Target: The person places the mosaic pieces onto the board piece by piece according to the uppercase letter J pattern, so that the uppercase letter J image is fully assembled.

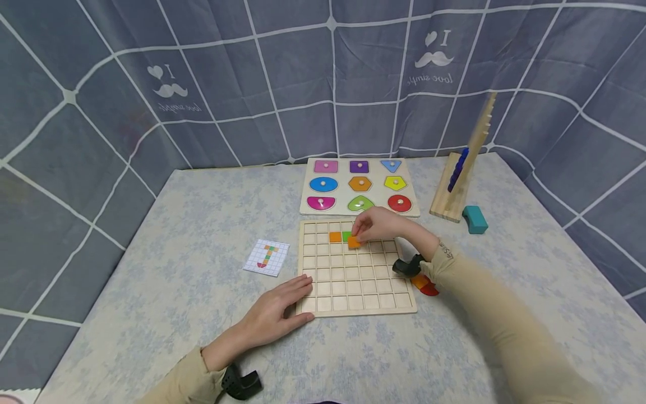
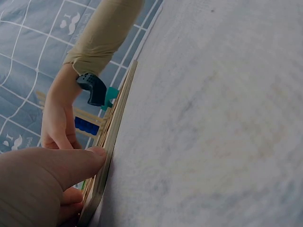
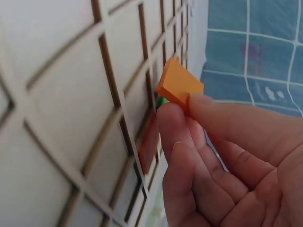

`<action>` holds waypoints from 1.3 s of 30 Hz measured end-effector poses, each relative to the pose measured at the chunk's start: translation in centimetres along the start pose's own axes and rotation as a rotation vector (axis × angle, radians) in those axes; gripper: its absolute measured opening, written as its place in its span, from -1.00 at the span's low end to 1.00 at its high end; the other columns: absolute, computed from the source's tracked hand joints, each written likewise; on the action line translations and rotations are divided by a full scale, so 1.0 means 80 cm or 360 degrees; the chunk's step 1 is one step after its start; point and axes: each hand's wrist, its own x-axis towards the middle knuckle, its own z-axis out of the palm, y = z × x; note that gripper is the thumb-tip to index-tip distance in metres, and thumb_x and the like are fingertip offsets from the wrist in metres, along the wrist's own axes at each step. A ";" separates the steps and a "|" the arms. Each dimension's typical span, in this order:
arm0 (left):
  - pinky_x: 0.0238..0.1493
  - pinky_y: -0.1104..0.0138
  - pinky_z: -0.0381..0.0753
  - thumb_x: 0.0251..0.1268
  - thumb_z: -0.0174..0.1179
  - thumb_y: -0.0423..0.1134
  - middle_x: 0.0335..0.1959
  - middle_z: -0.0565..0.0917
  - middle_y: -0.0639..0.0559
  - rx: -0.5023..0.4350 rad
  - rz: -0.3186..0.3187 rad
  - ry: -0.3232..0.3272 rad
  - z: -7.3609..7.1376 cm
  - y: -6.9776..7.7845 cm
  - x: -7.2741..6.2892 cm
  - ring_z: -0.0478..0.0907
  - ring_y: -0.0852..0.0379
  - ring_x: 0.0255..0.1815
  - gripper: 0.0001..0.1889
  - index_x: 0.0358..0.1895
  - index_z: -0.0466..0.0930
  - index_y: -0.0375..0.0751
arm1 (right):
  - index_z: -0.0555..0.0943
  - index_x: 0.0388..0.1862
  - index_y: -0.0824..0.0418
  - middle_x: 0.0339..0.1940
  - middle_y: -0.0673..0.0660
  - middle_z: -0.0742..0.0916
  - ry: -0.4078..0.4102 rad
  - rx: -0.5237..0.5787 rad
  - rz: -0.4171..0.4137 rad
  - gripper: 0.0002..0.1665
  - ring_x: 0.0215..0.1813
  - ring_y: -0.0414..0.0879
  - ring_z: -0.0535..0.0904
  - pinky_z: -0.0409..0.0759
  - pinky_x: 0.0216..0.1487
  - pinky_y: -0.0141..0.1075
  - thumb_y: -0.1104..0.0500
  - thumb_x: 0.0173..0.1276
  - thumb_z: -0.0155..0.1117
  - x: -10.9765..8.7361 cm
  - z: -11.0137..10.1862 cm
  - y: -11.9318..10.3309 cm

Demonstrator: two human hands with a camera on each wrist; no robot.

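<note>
Between thumb and fingers my right hand (image 1: 377, 224) pinches an orange square tile (image 3: 180, 85), tilted close over the wooden grid board (image 1: 353, 289). In the board's upper rows lie another orange tile (image 1: 335, 237) and a green tile (image 1: 346, 236), partly hidden by the right hand. My left hand (image 1: 275, 311) rests with fingers extended on the board's left edge, and in the left wrist view its thumb (image 2: 80, 163) lies along the rim. To the left of the board is a pattern card (image 1: 267, 257) showing a small coloured figure on a grid.
Behind the board lies a shape puzzle (image 1: 304, 205) with knobbed pieces. A wooden stand (image 1: 444, 205) with blue beads and a teal block (image 1: 475, 219) are at the back right. Red and orange pieces (image 1: 428, 288) lie beside the board, partly under the right wrist.
</note>
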 end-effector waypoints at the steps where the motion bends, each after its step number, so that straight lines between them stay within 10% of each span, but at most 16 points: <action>1: 0.26 0.10 0.34 0.27 0.18 0.03 0.32 0.39 -0.08 0.0000 0.0003 0.0004 0.000 0.000 0.000 0.25 0.01 0.37 -0.39 0.26 0.43 -0.31 | 0.65 -0.29 0.24 -0.47 -0.01 0.71 -0.0009 -0.0011 0.0011 -0.92 -0.35 -0.17 0.59 0.56 -0.16 -0.30 0.29 0.23 0.28 0.002 0.002 -0.002; 15: 0.25 0.09 0.35 0.27 0.19 0.03 0.31 0.39 -0.09 0.0001 0.0008 0.0004 0.000 -0.001 0.000 0.25 0.01 0.36 -0.39 0.26 0.43 -0.32 | 0.69 -0.33 0.15 -0.46 -0.05 0.66 0.0009 -0.0118 0.0079 -0.89 -0.35 -0.17 0.53 0.52 -0.23 -0.33 0.19 0.14 0.41 0.005 0.015 -0.011; 39: 0.26 0.09 0.34 0.27 0.18 0.03 0.31 0.40 -0.09 0.0013 -0.0006 -0.0013 -0.003 0.002 0.001 0.26 0.00 0.36 -0.40 0.25 0.44 -0.32 | 0.62 -0.10 0.31 -0.40 0.04 0.65 0.0222 0.0153 0.0099 -0.68 -0.31 -0.04 0.51 0.54 -0.20 -0.25 0.15 0.23 0.35 -0.087 -0.023 0.034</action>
